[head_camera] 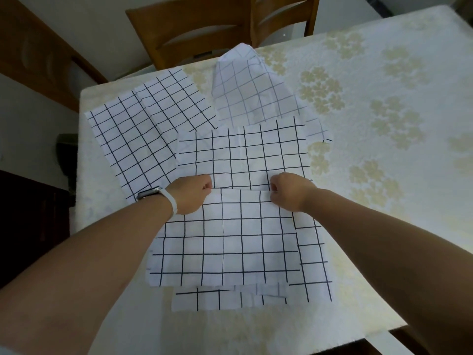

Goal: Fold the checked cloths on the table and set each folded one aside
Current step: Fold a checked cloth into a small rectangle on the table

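A white cloth with black checks [230, 242] lies in front of me, its near part doubled over towards the far side. My left hand [192, 194] pinches the left corner of the folded-over edge and my right hand [289, 192] pinches its right corner. The same cloth's far half [243, 155] lies flat beyond my hands. Two more checked cloths lie behind: a flat one [143, 131] at the left and a rumpled one [250, 93] at the back centre.
The table [384, 149] wears a cream cloth with pale flower prints. Two wooden chairs [194, 29] stand at its far edge. A dark cabinet [30, 221] is at the left. The table's near corner is at the lower right.
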Tool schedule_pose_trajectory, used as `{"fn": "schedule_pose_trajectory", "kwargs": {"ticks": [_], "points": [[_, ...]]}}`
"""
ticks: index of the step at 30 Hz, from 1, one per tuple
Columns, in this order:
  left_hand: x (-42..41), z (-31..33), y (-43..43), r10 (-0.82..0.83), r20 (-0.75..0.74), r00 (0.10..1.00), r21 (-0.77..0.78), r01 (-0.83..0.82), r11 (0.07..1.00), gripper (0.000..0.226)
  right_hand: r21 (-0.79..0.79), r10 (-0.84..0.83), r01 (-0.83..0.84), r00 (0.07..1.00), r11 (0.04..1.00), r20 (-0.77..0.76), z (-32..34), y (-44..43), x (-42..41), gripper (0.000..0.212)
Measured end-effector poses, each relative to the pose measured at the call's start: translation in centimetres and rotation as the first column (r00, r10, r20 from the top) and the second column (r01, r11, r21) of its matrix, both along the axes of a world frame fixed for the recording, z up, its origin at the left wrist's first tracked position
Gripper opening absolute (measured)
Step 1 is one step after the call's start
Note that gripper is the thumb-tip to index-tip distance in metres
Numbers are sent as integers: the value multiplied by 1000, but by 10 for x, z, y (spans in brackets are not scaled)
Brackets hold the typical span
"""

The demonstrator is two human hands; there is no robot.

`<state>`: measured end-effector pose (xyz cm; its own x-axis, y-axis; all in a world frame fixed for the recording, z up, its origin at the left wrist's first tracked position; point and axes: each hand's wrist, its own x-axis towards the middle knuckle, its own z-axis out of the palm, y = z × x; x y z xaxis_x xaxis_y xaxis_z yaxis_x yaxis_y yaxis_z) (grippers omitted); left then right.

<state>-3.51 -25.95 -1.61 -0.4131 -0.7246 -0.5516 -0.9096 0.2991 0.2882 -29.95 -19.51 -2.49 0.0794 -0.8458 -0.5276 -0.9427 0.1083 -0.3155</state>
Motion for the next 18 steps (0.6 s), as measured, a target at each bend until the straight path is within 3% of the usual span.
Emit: {"fn": "schedule_pose_trajectory", "kwargs": {"ticks": [4, 10, 14, 18], "points": [[14, 7, -2, -28, 70, 997, 11, 27, 1000, 18, 64, -12, 13, 1000, 998, -26, 2, 5, -7, 9], [32, 1, -2, 49, 90, 995, 3, -49, 999, 29, 151, -74, 59, 992, 987, 98, 0, 4, -6, 32], [46, 2, 1, 79, 109, 991, 12, -81, 997, 44, 133, -63, 50, 993, 990, 97, -7, 8, -9, 27], [58, -4, 5, 128, 103, 986, -22, -126, 992, 19, 97, -81, 73, 994, 993, 76, -10, 16, -12, 23]]}}
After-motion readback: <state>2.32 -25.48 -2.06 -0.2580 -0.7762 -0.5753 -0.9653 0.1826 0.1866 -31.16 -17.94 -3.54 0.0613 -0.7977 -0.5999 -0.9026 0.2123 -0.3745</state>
